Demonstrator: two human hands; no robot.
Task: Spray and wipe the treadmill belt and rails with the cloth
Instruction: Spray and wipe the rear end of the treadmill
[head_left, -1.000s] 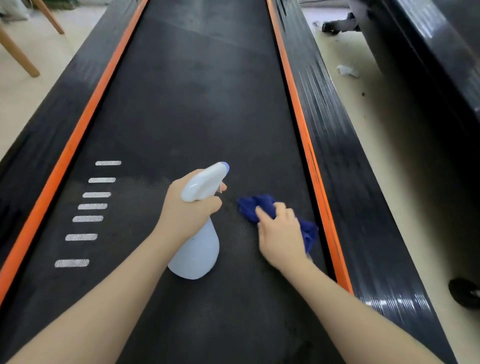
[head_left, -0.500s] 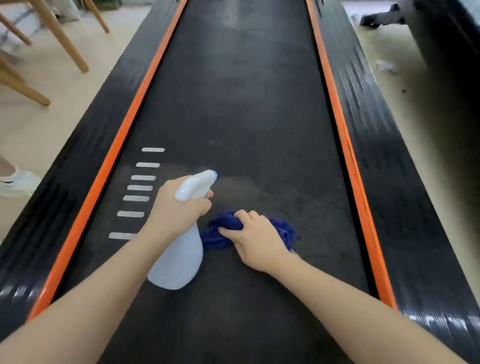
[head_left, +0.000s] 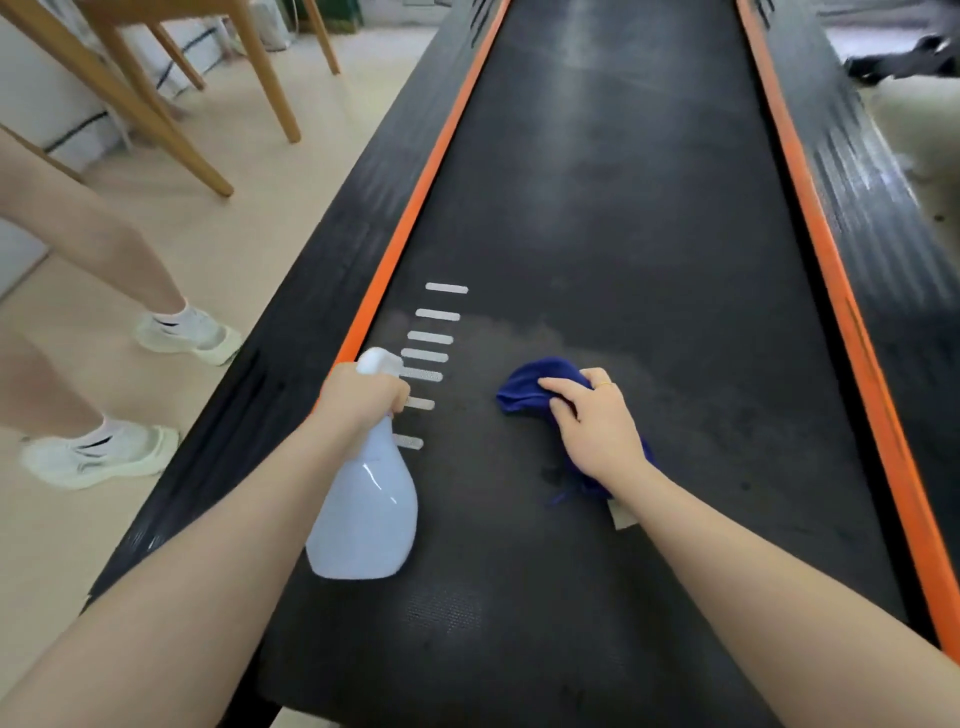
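2 sneakers (head_left: 145, 395), chair legs (head_left: 218, 98) beside treadmill (head_left: 623, 208)

On the beige floor (head_left: 249, 208) left of the treadmill stand wooden chair legs (head_left: 260, 67) and another person's white sneakers (head_left: 187, 335); a dark, blurred object (head_left: 904, 62), perhaps equipment, lies far right.

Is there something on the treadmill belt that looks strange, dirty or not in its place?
Mostly no. A pale, hazy patch lies across the belt just beyond the blue cloth, duller than the dark surface around it; whether it is spray or dust I cannot tell. A small pale scrap also lies under the right forearm.
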